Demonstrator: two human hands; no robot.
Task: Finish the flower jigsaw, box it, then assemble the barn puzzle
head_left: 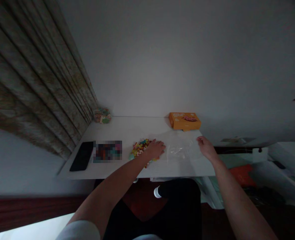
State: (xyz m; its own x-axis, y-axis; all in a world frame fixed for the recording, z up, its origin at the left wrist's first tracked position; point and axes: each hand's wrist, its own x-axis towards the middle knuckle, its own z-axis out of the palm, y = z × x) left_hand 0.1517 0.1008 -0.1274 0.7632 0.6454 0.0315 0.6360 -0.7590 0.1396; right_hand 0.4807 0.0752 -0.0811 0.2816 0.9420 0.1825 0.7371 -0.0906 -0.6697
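Note:
A pile of small, many-coloured pieces [138, 149], perhaps puzzle pieces, lies on the white table [137, 126]. My left hand [156, 149] rests over the pile's right side, fingers stretched out, covering some of it. To the right of that hand a clear plastic bag [179, 150] lies flat on the tabletop. At the bag's right end my right hand [205, 146] is closed, its fingers pinched at the bag's edge. The exact grip is too small and dim to make out fully.
An orange box [186, 121] stands at the back right of the table. A clear pack of coloured pieces [102, 115] sits in the back left corner, near the curtain [42, 66]. A black phone-like slab [81, 156] and a blurred picture [107, 151] lie at left.

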